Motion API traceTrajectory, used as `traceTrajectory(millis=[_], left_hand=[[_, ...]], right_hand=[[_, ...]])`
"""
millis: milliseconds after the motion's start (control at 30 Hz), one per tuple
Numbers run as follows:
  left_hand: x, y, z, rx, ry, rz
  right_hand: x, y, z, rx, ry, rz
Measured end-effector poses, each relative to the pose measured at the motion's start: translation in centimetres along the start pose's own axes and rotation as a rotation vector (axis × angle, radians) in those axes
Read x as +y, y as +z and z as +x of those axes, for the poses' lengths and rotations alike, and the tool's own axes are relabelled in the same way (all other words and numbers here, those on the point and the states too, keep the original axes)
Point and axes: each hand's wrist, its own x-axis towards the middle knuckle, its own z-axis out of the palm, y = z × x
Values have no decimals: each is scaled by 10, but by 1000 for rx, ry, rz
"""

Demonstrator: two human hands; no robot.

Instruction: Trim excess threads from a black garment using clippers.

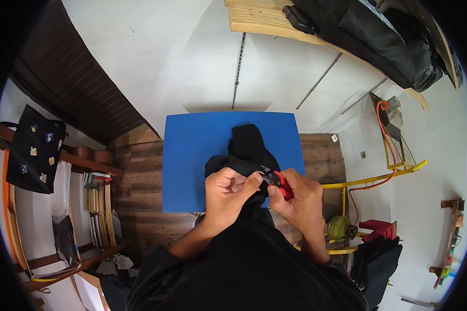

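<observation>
A piece of black cloth [251,142] lies bunched on a blue tabletop [194,140], its near end raised towards my body. My left hand [229,194] pinches a fold of this cloth between thumb and fingers. Red-handled snips [284,186] sit in my right hand [297,198], the thumb on one handle and the fingers round the other. Their dark blades are parted a little and meet the cloth right by my left fingertips. Whether the blades touch a thread there is too small to tell.
A wooden shelf [264,19] with black bags runs along the wall above. To the right stand a yellow metal frame [334,186] with an orange hose and a green gas cylinder [340,228]. At left, a black printed bag [37,151] hangs by a wooden rack [91,161].
</observation>
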Motion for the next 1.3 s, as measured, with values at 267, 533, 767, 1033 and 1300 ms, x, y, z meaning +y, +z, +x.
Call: traceTrajectory(millis=[267, 533, 767, 1033, 1300], left_hand=[[5, 3, -1, -42, -8, -56], [10, -2, 2, -127, 3, -25], [6, -5, 4, -138, 7, -22], [8, -6, 4, -143, -6, 30], [6, -8, 1, -132, 17, 130]], right_hand=[[-1, -2, 2, -22, 15, -56], [-3, -2, 7, -4, -24, -82], [-4, -2, 10, -39, -14, -93], [-2, -1, 8, -43, 2, -99], [-7, -3, 9, -54, 6, -80]])
